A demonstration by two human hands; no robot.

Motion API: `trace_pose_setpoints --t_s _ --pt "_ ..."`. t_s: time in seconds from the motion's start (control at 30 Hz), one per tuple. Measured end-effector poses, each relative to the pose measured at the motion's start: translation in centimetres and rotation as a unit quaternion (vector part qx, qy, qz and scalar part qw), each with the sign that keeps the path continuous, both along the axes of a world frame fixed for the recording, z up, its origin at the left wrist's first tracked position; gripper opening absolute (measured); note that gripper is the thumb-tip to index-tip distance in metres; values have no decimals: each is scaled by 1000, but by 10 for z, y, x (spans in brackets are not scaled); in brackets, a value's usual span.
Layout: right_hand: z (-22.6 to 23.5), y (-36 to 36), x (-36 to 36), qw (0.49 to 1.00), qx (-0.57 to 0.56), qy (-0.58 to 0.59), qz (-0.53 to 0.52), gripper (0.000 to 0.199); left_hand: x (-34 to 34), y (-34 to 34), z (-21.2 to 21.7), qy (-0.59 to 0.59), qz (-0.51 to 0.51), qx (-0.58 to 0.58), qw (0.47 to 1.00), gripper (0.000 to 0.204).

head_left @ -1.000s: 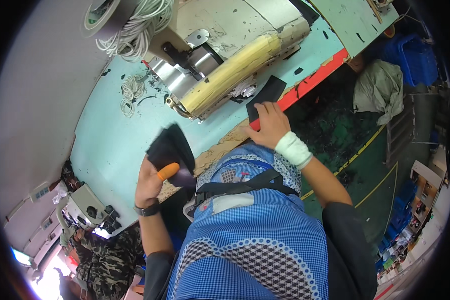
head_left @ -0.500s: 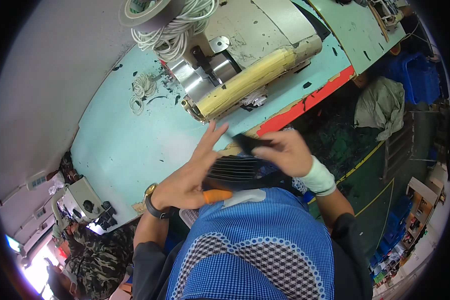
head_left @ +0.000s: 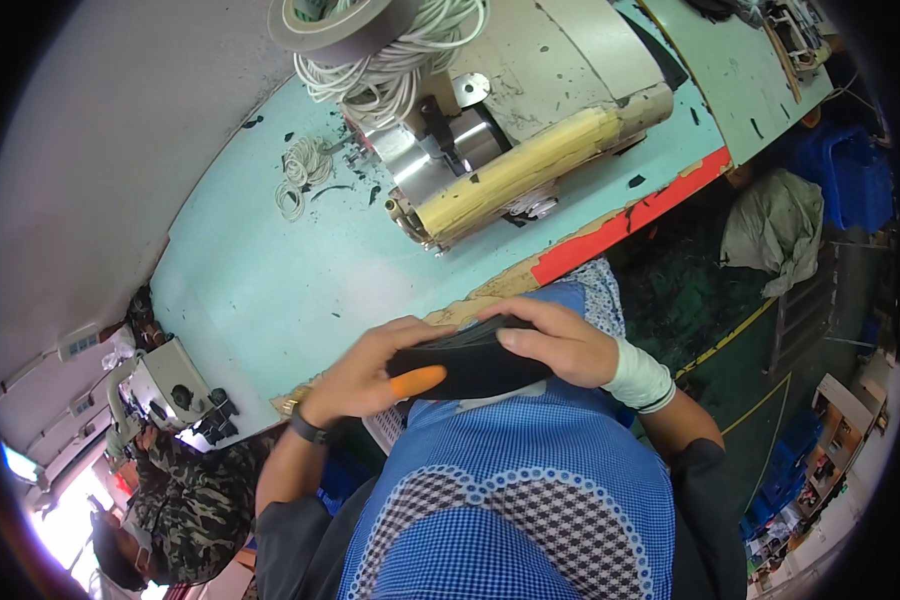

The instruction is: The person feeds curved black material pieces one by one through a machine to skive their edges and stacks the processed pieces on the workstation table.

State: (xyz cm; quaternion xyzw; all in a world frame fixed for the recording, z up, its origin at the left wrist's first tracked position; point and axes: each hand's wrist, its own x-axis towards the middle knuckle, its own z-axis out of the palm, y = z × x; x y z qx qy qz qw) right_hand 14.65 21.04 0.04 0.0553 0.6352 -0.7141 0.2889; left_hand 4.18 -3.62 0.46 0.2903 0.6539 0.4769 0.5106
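A stack of black flat pieces [head_left: 475, 365] is held between my two hands, low in front of the blue checked apron [head_left: 530, 430]. My left hand [head_left: 365, 370] grips its left end, the thumb in an orange finger cover [head_left: 417, 381] lying against the near face. At the other end my right hand [head_left: 560, 345] pinches the stack, thumb on the near side and fingers over the top. The pieces sit close together, their edges lined up along the top. A pale scrap [head_left: 500, 398] shows just under the stack. Both hands are closed around the pieces.
A sewing machine [head_left: 530, 150] with a yellow-wrapped arm stands on the pale green table [head_left: 260, 270], coiled white cord [head_left: 410, 70] on it. Black scraps lie around. A red strip [head_left: 630, 215] marks the table edge. Another person in camouflage [head_left: 195, 500] sits at the left. Blue crates [head_left: 845, 165] stand right.
My right hand has brought a loose black piece down to the stack. The fanned pieces are now pressed together, and both hands hold the ends. The view has shifted slightly.
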Motion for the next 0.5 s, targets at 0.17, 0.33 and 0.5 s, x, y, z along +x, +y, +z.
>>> trace_pose_setpoints --t_s 0.17,0.33,0.5 --pt "-3 -3 -15 991 115 59 32 36 26 2 4 35 152 49 987 39" --pt "5 -8 -25 991 123 43 -1 33 28 14 12 28 158 30 987 40" --pt "6 4 -27 997 3 -41 -72 37 30 21 15 -45 228 -19 973 32"
